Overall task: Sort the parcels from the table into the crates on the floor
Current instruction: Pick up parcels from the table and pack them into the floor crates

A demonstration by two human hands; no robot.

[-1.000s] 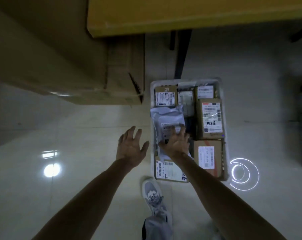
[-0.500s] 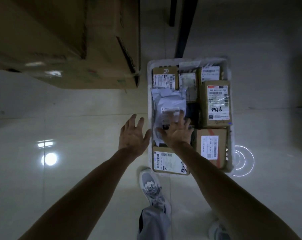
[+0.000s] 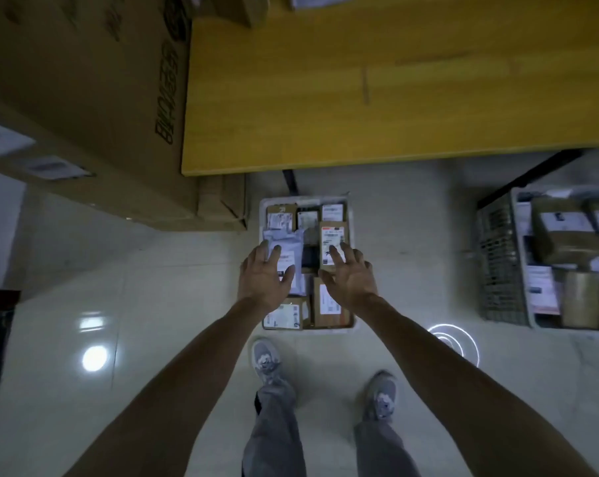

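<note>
The left hand and the right hand are both spread flat, fingers straight and apart, and neither holds anything. They hang side by side over the white rectangular plastic crate that stands on the pale tiled floor. The left hand lies over the crate's left half and the right hand over its right half. Whether any fingertip touches a parcel cannot be told.

The crate is packed full. In its left half lies a grey plastic mailer bag, its near end hidden under the left hand. In its right half is a brown cardboard parcel with a white and orange label, partly behind the right hand's fingers. More small brown labelled boxes fill the crate's near and far ends.

Just nearer than the crate stand the person's two grey trainers. Beyond the crate, above its far edge, is the yellow wooden table top, with a few parcels at the far end of it. Left of the crate is a large brown printed cardboard carton. Well to the right of the crate stands a grey mesh-walled crate, also loaded with brown boxes.
</note>
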